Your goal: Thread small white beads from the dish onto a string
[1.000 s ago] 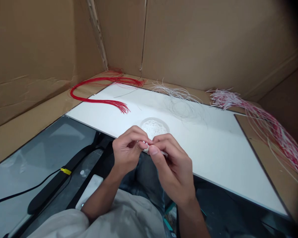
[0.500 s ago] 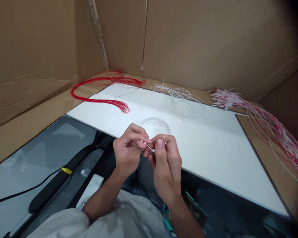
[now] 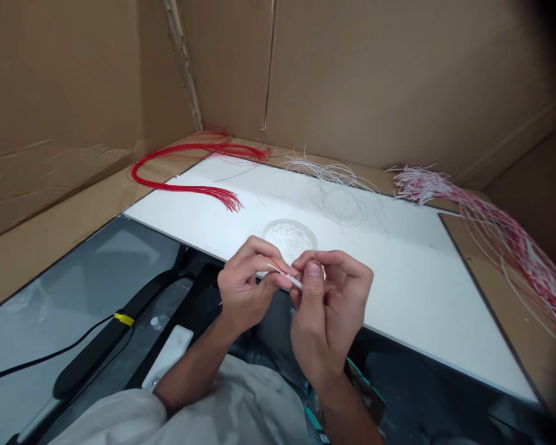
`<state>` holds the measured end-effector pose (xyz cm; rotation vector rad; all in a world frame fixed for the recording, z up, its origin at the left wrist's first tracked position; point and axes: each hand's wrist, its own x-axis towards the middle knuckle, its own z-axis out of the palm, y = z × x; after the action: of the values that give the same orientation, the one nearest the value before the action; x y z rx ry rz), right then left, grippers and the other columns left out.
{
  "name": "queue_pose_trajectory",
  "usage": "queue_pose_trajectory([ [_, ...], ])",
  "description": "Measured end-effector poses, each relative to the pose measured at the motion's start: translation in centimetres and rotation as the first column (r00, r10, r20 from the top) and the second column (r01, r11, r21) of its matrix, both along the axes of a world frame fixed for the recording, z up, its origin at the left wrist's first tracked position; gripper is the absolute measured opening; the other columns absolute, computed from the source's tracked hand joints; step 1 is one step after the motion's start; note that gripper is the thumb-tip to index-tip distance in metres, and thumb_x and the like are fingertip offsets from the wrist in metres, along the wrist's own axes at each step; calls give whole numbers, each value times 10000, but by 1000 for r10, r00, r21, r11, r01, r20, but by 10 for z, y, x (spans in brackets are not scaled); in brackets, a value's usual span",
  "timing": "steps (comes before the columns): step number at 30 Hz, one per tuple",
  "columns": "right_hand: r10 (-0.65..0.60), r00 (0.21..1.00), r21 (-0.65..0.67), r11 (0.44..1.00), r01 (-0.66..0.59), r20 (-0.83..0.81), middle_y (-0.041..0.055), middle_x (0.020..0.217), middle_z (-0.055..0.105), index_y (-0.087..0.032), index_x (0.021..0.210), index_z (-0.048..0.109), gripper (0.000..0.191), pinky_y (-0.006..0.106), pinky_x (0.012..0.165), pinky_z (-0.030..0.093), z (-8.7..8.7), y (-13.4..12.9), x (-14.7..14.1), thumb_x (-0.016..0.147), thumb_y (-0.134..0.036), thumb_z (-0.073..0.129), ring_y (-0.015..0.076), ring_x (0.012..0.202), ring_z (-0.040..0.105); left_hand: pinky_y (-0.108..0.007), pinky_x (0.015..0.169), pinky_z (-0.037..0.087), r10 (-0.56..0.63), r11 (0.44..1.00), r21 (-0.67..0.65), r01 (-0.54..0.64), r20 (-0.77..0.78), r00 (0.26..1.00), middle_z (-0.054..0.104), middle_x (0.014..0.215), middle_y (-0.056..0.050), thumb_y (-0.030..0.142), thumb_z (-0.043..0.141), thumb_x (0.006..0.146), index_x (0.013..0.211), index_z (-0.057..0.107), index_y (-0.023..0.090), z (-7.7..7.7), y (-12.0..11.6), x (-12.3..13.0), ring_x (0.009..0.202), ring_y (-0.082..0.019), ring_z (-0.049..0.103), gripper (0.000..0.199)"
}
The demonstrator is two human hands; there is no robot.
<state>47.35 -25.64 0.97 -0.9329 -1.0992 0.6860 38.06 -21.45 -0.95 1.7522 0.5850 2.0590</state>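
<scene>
My left hand (image 3: 250, 287) pinches thin red and white wires (image 3: 278, 267) between thumb and forefinger, above the near edge of the white board. A small white piece (image 3: 295, 281) spans the gap between the hands. My right hand (image 3: 327, 309) meets it from the right, thumb and forefinger closed on its end. Just beyond the fingers, a shallow round dish (image 3: 311, 232) holds many tiny white pieces.
On the white board (image 3: 408, 272) lie a red wire bundle (image 3: 176, 185) at the left and loose white wires (image 3: 333, 173) at the back. Mixed red and white wires (image 3: 500, 228) lie at the right. Cardboard walls (image 3: 375, 80) stand behind. A black bar (image 3: 97, 346) is at lower left.
My right hand has shifted right and turned, with its fingers more spread. My left hand has moved slightly right. More of the red and white wires now shows above the left fingers.
</scene>
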Motion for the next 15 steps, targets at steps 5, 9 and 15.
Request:
queue_pose_trajectory([
  [5, 46, 997, -22, 999, -45, 67, 9, 996, 671, -288, 1126, 617, 110, 193, 497, 462, 4, 0, 11, 1054, -291, 535, 81, 631, 580, -243, 659, 553, 14, 1000, 22, -13, -41, 999, 702, 784, -18, 323, 788, 890, 835, 754, 175, -2, 2, -2, 726, -117, 656, 162],
  [9, 92, 965, -5, 996, -94, 244, 3, 1014, 687, -283, 1089, 702, 119, 208, 543, 471, 9, 0, 23, 1021, -287, 605, 90, 707, 607, -257, 660, 543, 21, 1000, 15, -20, -48, 999, 710, 800, -19, 295, 800, 884, 868, 768, 189, -2, 4, -7, 738, -127, 658, 111],
  [15, 92, 948, 35, 994, -108, 306, -18, 911, 672, -278, 946, 723, 91, 220, 665, 490, 14, 3, 27, 970, -202, 679, 110, 856, 631, -248, 623, 523, 51, 998, 33, -49, -66, 997, 681, 764, -14, 308, 804, 877, 858, 764, 172, 2, 5, -13, 710, -117, 634, 144],
])
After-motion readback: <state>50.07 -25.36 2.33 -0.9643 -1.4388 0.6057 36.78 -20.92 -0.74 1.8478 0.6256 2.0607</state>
